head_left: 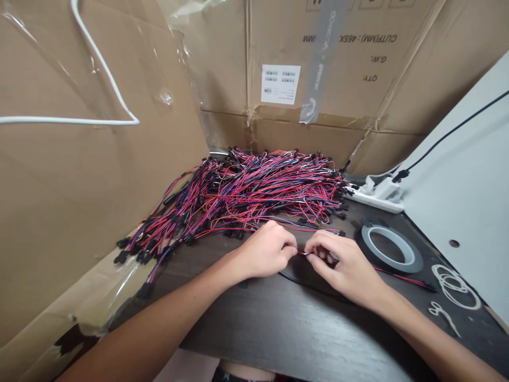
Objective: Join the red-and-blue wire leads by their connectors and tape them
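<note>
Wire lead (pixel 401 277), red and black, lies across the dark surface (pixel 278 323) and ends between the two hands at centre frame. The left hand (pixel 266 250) has its fingers pinched together on the lead's near end; the right hand (pixel 338 261), directly at its 3 o'clock, is likewise closed on the same end, fingertips of both hands almost touching. The rest of the lead trails away toward 4 o'clock past the right wrist.

At 12 o'clock from the hands sits a large pile of red, blue and black leads (pixel 254 193) with black connectors, spreading down toward 9 o'clock. At 3 o'clock lies a tape roll (pixel 392 249), flat on the surface. Beyond it at 1 o'clock is a white power strip (pixel 377 193) with a black cable plugged in. White loops of backing strip (pixel 455 286) lie at 4 o'clock. Cardboard boxes (pixel 99 175) wall in the surface behind and to the left.
</note>
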Tool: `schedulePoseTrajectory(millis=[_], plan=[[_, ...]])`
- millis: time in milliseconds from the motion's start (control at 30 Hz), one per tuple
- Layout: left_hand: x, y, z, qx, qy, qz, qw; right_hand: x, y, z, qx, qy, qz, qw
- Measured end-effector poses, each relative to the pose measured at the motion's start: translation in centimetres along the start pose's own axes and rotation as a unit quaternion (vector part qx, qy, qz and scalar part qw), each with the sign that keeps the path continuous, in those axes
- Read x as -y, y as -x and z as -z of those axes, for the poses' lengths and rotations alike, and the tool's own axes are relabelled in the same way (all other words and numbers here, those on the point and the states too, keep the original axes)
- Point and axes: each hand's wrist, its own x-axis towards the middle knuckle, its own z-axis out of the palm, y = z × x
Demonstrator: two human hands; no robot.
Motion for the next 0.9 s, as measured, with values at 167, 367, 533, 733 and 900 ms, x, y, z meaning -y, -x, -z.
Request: schedulePoseTrajectory(millis=[167, 367, 533, 733, 900], plan=[[-0.12, 0.01, -0.07, -0.003, 0.004, -0.001, 1.0, -0.07, 0.11, -0.25, 0.004, 0.017, 0.026, 1.0], [-0.1, -0.02, -0.09, 0.0, 0.005, 0.006, 1.0, -0.44, 0.37, -0.72, -0.007, 0.038, 0.032, 0.999], [-0.08, -0.03, -0.06, 0.006, -0.001, 0.007, 1.0, -0.65, 0.5, -0.96, -0.006, 0.042, 0.026, 0.999], [-0.03, 0.02, 0.03, 0.017, -0.01, 0.004, 1.0, -0.53, 0.42, -0.95, -0.004, 0.032, 0.002, 0.999], [0.01, 0.04, -0.02, 0.03, 0.002, 0.007, 1.0, -0.38, 0.1, -0.88, -0.014, 0.019, -0.025, 0.999]])
